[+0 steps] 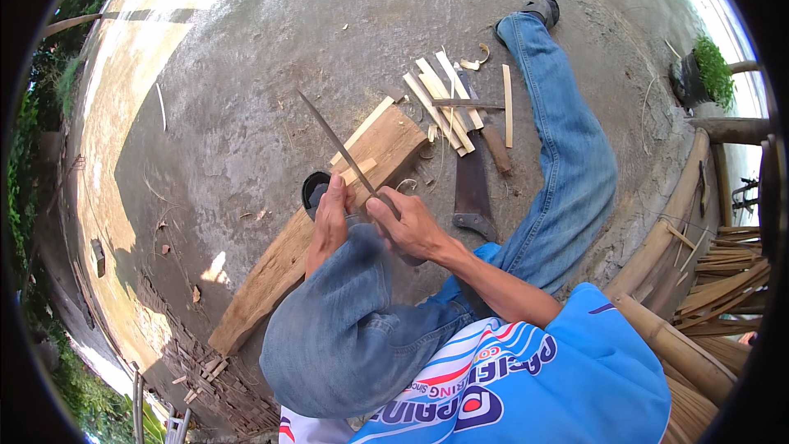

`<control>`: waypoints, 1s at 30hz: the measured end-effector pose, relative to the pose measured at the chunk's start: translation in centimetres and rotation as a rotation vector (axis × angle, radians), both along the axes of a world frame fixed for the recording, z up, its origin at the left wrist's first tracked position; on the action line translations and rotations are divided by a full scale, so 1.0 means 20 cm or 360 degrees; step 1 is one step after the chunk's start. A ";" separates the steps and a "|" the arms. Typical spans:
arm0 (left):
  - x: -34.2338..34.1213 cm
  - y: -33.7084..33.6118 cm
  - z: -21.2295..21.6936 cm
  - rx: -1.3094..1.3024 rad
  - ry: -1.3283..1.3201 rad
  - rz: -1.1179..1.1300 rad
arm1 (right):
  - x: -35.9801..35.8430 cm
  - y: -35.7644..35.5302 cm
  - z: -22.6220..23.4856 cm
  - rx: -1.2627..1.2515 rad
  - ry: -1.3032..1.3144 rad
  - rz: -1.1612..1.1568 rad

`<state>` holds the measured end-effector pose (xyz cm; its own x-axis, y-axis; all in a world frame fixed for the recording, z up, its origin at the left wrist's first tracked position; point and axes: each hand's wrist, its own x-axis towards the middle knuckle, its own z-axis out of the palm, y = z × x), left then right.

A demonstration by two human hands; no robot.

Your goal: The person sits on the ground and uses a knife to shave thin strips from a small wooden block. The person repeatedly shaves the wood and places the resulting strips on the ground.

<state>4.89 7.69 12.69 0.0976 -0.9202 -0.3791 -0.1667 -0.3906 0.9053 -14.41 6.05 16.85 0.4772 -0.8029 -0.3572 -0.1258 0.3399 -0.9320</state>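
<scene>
My right hand (409, 228) is wrapped round the handle of a knife, its long, narrow dark blade (333, 138) pointing up and to the left. Beside it, my left hand (329, 218) grips a short pale wood strip (359, 170), thumb raised; the blade crosses close by the strip, and I cannot tell whether they touch. Both hands are just beyond my bent left knee. Beneath them a thick wooden beam (275, 271) lies slanted on the ground. Another pale strip (362, 131) lies along the beam's far edge.
Several pale wood strips (440, 107) lie in a pile between the beam and my stretched right leg. A broad dark machete blade (472, 189) and a wooden handle (496, 150) lie there too. Bamboo poles (674, 345) and a potted plant (712, 72) stand at the right.
</scene>
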 end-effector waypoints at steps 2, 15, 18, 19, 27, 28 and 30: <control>0.02 0.00 -0.02 -0.0042 -0.0079 -0.0041 | -0.01 0.01 -0.03 0.0021 0.0071 0.0031; -0.02 0.00 0.06 -0.0014 0.0087 0.0047 | 0.00 -0.01 -0.09 0.0167 0.0309 0.0145; -0.04 0.01 0.07 -0.0015 0.0086 0.0060 | 0.03 0.08 -0.09 -0.0401 0.0265 -0.0011; -0.03 0.00 0.06 -0.0026 0.0087 0.0047 | 0.02 0.09 -0.12 -0.0296 0.0267 0.0020; -0.04 0.02 0.07 -0.0027 0.0098 0.0095 | 0.09 0.08 -0.20 -0.0760 0.0144 -0.0238; -0.02 0.01 0.05 -0.0032 0.0106 0.0081 | 0.04 0.04 -0.19 0.0030 0.0257 0.0025; 0.00 0.06 0.05 0.0000 0.0126 0.0058 | 0.04 0.01 -0.14 0.0128 0.0250 0.0072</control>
<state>4.86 8.85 13.73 0.1006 -0.9166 -0.3869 -0.0803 -0.3951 0.9151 -13.52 6.30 14.10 0.4454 -0.7478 -0.4923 -0.2846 0.4031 -0.8698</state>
